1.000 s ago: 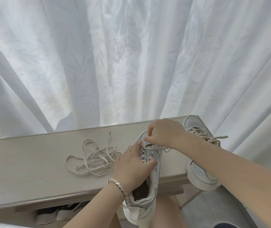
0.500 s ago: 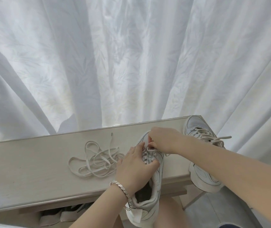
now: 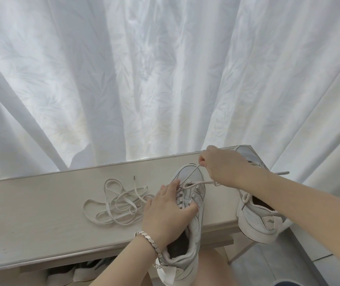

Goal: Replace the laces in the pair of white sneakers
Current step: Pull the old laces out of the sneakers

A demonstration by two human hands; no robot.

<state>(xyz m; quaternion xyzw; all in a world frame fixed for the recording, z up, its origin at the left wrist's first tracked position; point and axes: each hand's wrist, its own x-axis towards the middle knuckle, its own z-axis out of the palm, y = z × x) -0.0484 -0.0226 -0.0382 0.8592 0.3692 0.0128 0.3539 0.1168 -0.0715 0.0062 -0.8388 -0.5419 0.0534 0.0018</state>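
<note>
One white sneaker (image 3: 194, 182) lies across the front edge of the pale bench top (image 3: 41, 213), heel toward me. My left hand (image 3: 168, 211) grips its upper over the eyelets, thumb on the right side. My right hand (image 3: 222, 168) pinches the shoe's lace (image 3: 193, 174) and holds it taut above the toe. The second white sneaker (image 3: 255, 221), still laced, sits at the bench's right end under my right forearm. A loose pile of flat white laces (image 3: 117, 203) lies on the bench left of my left hand.
White curtains (image 3: 165, 79) hang right behind the bench. More shoes (image 3: 78, 273) sit on a shelf below the bench top. Tiled floor (image 3: 278, 265) shows at the lower right. A bracelet (image 3: 150, 242) circles my left wrist.
My right hand has risen up and away from the eyelets, drawing the lace out taut over the toe. My left hand stays on the shoe.
</note>
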